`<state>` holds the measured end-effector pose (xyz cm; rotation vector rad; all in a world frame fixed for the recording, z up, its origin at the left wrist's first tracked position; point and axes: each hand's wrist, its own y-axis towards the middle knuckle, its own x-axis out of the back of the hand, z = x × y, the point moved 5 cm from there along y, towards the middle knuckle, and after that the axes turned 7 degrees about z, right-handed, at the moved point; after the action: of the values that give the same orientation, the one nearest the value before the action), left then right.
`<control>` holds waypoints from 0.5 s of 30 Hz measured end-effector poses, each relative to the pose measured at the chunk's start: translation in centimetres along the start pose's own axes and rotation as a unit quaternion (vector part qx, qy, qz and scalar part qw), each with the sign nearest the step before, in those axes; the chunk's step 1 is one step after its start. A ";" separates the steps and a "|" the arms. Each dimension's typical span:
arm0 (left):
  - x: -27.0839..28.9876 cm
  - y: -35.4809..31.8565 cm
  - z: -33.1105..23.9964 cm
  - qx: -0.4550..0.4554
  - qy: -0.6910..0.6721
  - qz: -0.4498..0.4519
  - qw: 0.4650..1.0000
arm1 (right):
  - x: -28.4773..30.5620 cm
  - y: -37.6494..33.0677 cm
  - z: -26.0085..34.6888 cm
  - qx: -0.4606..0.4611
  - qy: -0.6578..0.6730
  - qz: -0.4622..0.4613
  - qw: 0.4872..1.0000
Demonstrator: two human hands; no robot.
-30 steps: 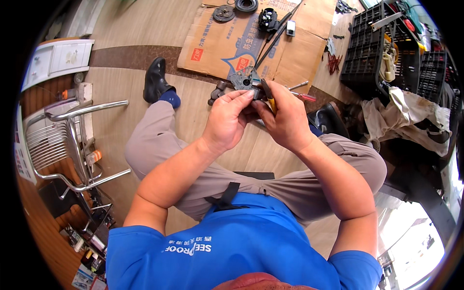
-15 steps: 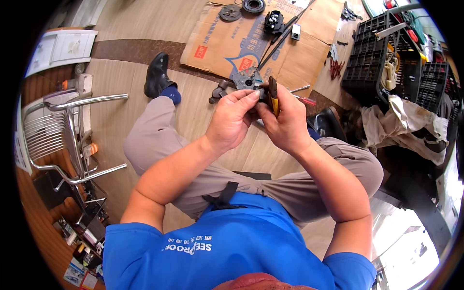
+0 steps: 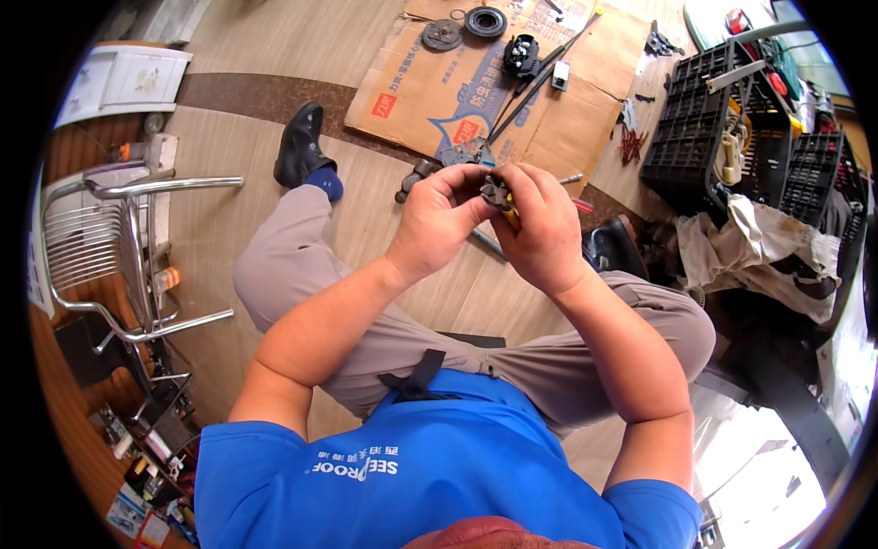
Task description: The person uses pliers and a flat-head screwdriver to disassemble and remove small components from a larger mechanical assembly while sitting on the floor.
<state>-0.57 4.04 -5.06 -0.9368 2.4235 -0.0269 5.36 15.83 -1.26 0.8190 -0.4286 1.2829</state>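
Note:
My left hand is closed, its thumb and fingers pinching a small dark part with a notched edge. My right hand meets it from the other side, fingers curled over the part. A yellow-handled tool, which looks like pliers, lies in the right palm, mostly hidden by the fingers. Just beyond the hands, a grey metal plate rests at the near edge of the flattened cardboard. Beside my left hand a hammer-like head sits on the floor.
On the cardboard are a black ring-shaped part, a grey disc, a black housing and long dark rods. A black crate stands at right with a pale cloth near it. A metal-framed chair is at left.
The pliers-like tool, upright in my right hand before, has tipped down into the palm. Both hands have turned, and the notched face of the dark part now shows.

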 end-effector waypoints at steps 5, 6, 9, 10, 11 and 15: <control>0.5 -0.3 0.2 -0.014 0.074 -0.033 0.997 | 0.1 0.2 0.4 0.020 0.001 -0.012 1.000; 0.6 -0.2 0.1 -0.014 0.075 -0.033 0.997 | 0.1 0.2 0.5 0.021 0.002 -0.012 1.000; 1.2 0.2 -1.0 -0.054 0.215 -0.064 0.973 | 0.2 0.2 -0.2 -0.052 0.066 -0.013 0.996; 1.3 0.2 -1.3 -0.061 0.238 -0.058 0.968 | 0.1 0.1 -0.6 -0.094 0.088 -0.008 0.992; 1.3 0.2 -1.5 -0.068 0.261 -0.051 0.962 | 0.0 -0.1 -1.1 -0.135 0.110 -0.003 0.985; 1.4 0.2 -2.0 -0.081 0.250 -0.060 0.963 | 0.0 -0.2 -1.3 -0.160 0.103 0.003 0.982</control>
<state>-2.53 2.99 -4.07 -1.2756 2.8571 -0.1257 5.32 16.75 -2.14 0.4110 -0.4559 1.2485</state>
